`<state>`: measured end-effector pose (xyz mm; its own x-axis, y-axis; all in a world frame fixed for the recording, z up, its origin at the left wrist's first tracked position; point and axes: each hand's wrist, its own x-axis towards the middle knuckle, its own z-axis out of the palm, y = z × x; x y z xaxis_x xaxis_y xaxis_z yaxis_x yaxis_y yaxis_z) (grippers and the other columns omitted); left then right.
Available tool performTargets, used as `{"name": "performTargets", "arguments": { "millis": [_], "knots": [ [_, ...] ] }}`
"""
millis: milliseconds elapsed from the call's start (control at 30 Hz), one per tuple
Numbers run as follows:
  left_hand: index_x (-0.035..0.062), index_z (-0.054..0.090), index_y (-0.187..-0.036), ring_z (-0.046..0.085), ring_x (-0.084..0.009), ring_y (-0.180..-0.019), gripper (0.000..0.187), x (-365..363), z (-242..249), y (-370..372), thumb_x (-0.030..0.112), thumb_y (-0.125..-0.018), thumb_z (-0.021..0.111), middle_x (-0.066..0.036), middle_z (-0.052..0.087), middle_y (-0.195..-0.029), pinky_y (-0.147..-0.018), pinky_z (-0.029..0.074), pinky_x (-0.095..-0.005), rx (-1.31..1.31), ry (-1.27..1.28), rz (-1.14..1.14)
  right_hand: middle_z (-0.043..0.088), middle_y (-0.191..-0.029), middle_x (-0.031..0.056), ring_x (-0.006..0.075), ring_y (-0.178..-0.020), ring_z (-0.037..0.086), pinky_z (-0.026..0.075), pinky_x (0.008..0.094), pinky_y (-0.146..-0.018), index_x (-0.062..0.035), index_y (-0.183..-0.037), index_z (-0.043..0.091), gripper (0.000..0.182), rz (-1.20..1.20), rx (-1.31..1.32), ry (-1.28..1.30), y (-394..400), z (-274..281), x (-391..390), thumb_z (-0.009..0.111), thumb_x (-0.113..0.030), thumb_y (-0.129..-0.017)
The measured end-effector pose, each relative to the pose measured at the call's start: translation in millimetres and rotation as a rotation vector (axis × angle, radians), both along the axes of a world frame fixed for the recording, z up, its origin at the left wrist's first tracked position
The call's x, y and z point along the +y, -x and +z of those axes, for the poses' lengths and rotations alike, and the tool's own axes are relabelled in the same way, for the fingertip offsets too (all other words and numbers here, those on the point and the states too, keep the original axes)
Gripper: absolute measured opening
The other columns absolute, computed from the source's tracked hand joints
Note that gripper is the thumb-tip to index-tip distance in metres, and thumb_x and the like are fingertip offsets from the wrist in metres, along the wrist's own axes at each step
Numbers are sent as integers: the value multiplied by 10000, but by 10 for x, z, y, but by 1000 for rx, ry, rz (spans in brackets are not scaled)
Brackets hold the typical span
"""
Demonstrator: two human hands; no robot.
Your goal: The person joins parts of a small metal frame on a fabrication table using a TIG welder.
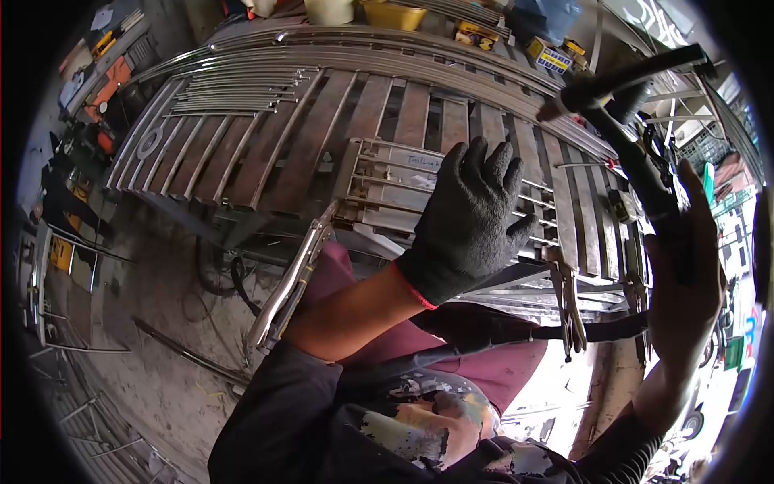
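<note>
My left hand (pixel 472 218), in a black work glove with a red cuff edge, is over a jig (pixel 348 179) on the slatted metal table. Its fingers point up and its thumb stands apart; I see nothing in it. Under and beside the glove, several thin metal rods (pixel 385 194) lie across the jig, with a plate (pixel 413 158) bearing handwriting. My bare right hand (pixel 685 266) is wrapped round a black TIG welding torch (pixel 625 133), raised at the right. The torch head points left. Locking pliers (pixel 294 278) grip the jig's left end; another pair (pixel 569 306) hangs at its right.
The slatted table (pixel 294 157) carries a row of cut rods (pixel 234 89) and a flat ring (pixel 149 143) at left. Long tubes (pixel 363 58) line its back, near a yellow box (pixel 550 55). A dark cable (pixel 592 330) crosses my lap. More metal stock (pixel 89 411) lies lower left.
</note>
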<state>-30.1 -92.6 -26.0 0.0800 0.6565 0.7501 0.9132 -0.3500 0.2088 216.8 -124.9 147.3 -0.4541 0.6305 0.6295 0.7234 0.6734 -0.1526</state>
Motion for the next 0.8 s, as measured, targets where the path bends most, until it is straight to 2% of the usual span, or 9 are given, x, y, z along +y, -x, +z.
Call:
{"name": "performTargets", "arguments": {
  "millis": [100,267,333,433,467,533,733,800],
  "knots": [
    [-97,548,-1553,439,-482,-1520,935,48,-8,176,675,-1026,558,-278,527,-1636,-1317,221,-604,36,163,136,656,-1586,151,253,-1375,688,541,410,-1144,-81,-1655,528,714,150,-187,-102,441,-12,288,717,63,-982],
    [-86,453,-1639,412,-472,-1556,1041,59,126,376,758,-1030,452,-294,532,-1625,-1299,244,-572,200,524,242,683,-1533,180,251,-1259,740,574,387,-1063,-19,-1625,541,685,281,-52,44,991,-307,585,728,56,-971],
    [-77,520,-1577,464,-448,-1488,1016,70,56,379,772,-1022,470,-292,558,-1541,-1286,276,-560,195,408,264,744,-1441,185,239,-1157,788,608,363,-985,-30,-1590,588,660,313,18,160,1114,-431,680,761,52,-958],
    [-90,549,-1545,490,-430,-1460,1013,91,-47,396,771,-1014,499,-282,578,-1489,-1277,294,-554,127,319,250,778,-1360,196,214,-1128,793,606,348,-961,-62,-1564,627,641,236,50,347,1281,-538,757,782,29,-949],
    [-95,548,-1544,497,-430,-1456,1012,91,-51,403,767,-1014,506,-282,585,-1483,-1276,295,-555,98,309,237,794,-1313,191,204,-1097,791,604,356,-958,-77,-1566,631,632,321,47,268,1287,-656,879,786,10,-959],
    [-118,547,-1531,532,-433,-1429,1004,99,-110,395,742,-1012,540,-294,614,-1467,-1277,301,-557,49,243,235,796,-1295,187,203,-1088,789,601,361,-961,-80,-1566,631,628,318,-6,329,1325,-697,942,792,-3,-964],
    [-144,541,-1519,543,-445,-1440,1010,49,65,583,703,-977,624,-313,604,-1509,-1278,319,-569,-29,345,241,789,-1302,193,205,-1086,792,601,357,-962,-89,-1604,586,662,303,20,424,1437,-809,957,797,-34,-979],
    [-145,552,-1525,504,-503,-1483,989,52,-49,621,693,-1001,591,-352,587,-1538,-1296,274,-598,-32,332,195,786,-1316,196,222,-1102,796,602,362,-967,-83,-1600,589,657,359,31,358,1452,-905,1015,797,-34,-979]
  ]
}}
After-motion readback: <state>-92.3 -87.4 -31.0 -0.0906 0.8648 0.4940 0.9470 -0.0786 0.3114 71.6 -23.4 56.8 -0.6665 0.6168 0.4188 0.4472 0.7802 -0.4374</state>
